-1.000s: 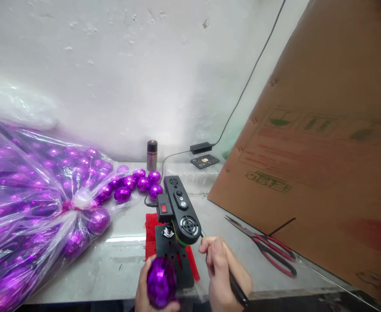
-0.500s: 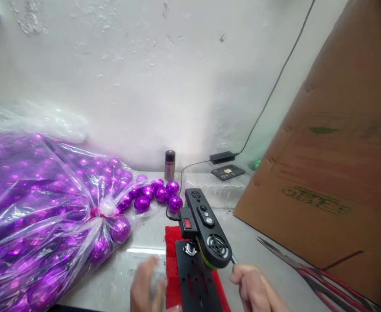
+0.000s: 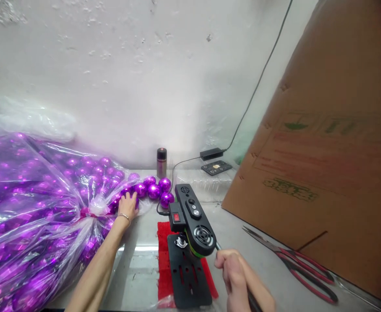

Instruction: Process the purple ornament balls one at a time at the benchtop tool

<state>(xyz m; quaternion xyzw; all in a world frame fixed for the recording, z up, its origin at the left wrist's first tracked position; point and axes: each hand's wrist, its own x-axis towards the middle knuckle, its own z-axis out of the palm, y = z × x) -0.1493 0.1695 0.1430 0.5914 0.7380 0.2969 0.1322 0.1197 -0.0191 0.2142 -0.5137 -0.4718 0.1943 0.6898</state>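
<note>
My left hand [image 3: 127,206], with a bracelet at the wrist, reaches out to the loose purple shiny balls [image 3: 154,191] beside the tied clear bag. Its fingers curl over one purple ball [image 3: 135,203], which is partly covered by them. Close to the black belt-driven device, my right hand [image 3: 237,277] is closed around a tool with a thin metal shaft [image 3: 218,246] and a dark handle; the exact kind is unclear. The device [image 3: 195,221] has a red switch and stands on a slotted black plate [image 3: 190,279] over a red cloth [image 3: 163,260].
A clear bag of purple balls [image 3: 47,216] fills the left side. Long-nose pliers with red-black handles [image 3: 294,260] lie at right by a cardboard box [image 3: 301,143]. Near the wall are a small bottle [image 3: 161,164], a power adapter [image 3: 211,153] and a black card-like object [image 3: 216,167].
My left hand has moved from beside the plate up and forward onto a purple ball. My right hand still grips the tool. The whole view has shifted slightly.
</note>
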